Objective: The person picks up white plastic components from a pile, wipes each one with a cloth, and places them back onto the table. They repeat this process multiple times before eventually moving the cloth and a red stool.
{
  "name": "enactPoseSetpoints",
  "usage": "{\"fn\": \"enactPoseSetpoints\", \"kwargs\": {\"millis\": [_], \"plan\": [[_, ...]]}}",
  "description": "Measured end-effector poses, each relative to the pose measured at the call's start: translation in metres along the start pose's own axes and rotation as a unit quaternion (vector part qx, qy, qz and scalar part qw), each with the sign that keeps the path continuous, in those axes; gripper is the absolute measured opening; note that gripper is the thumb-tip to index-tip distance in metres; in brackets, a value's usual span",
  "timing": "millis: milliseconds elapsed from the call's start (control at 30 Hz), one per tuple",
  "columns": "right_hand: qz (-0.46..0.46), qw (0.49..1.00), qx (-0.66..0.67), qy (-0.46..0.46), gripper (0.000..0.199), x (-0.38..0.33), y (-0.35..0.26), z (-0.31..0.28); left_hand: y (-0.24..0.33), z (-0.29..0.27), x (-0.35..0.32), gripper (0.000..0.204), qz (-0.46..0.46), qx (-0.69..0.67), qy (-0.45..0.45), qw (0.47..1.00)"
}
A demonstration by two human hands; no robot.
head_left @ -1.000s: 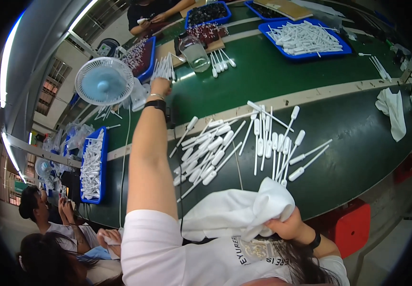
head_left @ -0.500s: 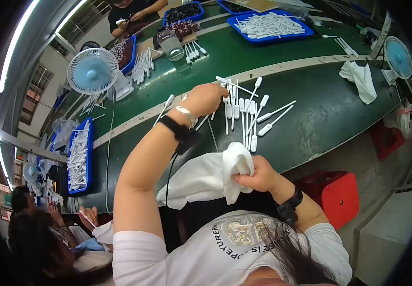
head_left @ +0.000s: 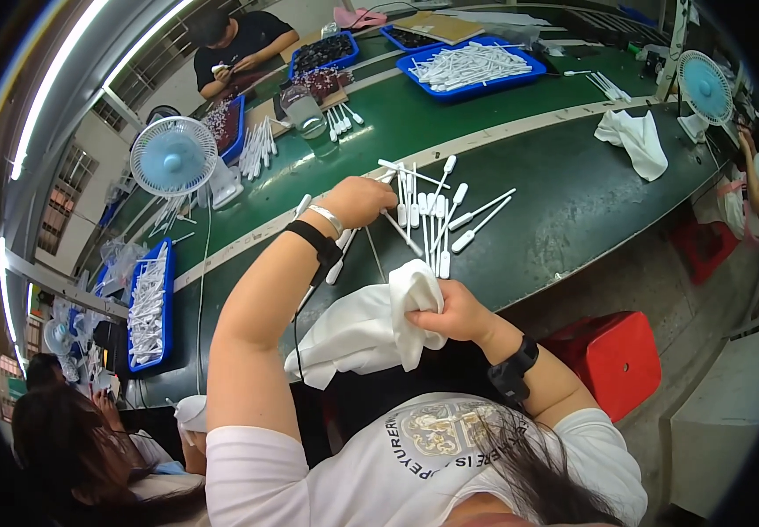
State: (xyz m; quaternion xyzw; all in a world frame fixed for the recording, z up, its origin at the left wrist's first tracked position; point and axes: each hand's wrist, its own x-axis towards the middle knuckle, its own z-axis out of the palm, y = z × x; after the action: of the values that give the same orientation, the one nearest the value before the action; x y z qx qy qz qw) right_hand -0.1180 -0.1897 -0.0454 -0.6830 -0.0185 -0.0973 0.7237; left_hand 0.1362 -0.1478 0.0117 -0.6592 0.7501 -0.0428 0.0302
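Observation:
My left hand [head_left: 364, 201] reaches over the dark green table, its fingers closed on a white thin-stemmed stick [head_left: 401, 233] that slants down from the fingertips. It looks like a digital thermometer. Just to the right lies a loose fan of similar white sticks [head_left: 433, 207], each with a wider oval end. A few more sticks [head_left: 336, 266] lie partly hidden under my left wrist. Near the table's front edge, my right hand [head_left: 454, 314] grips a bunched white cloth [head_left: 353, 321], thumb on top; its fingers are mostly hidden by the fabric.
Another white cloth [head_left: 634, 140] lies at the right. Blue trays of white sticks stand at the far side [head_left: 472, 86] and left [head_left: 169, 307]. Small fans [head_left: 173, 158] [head_left: 704, 88] flank the table. A red stool [head_left: 612, 360] is at my right. Co-workers sit across and at left.
My left hand has drawn a little back toward me, and a slanting stick now shows at its fingertips. The right hand keeps hold of the cloth. The whole view has shifted slightly.

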Motion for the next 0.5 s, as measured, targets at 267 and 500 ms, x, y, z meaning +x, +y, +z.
{"fn": "enactPoseSetpoints", "kwargs": {"millis": [267,500], "plan": [[0.039,0.991,0.106,0.071,0.024,0.000,0.009,-0.004,0.053,-0.079,-0.043,0.018,-0.215,-0.262,0.016,0.941],[0.020,0.944,0.287,0.161,0.027,0.012,0.015,-0.007,0.140,-0.086,-0.115,0.027,-0.232,-0.710,0.091,0.659]]}}
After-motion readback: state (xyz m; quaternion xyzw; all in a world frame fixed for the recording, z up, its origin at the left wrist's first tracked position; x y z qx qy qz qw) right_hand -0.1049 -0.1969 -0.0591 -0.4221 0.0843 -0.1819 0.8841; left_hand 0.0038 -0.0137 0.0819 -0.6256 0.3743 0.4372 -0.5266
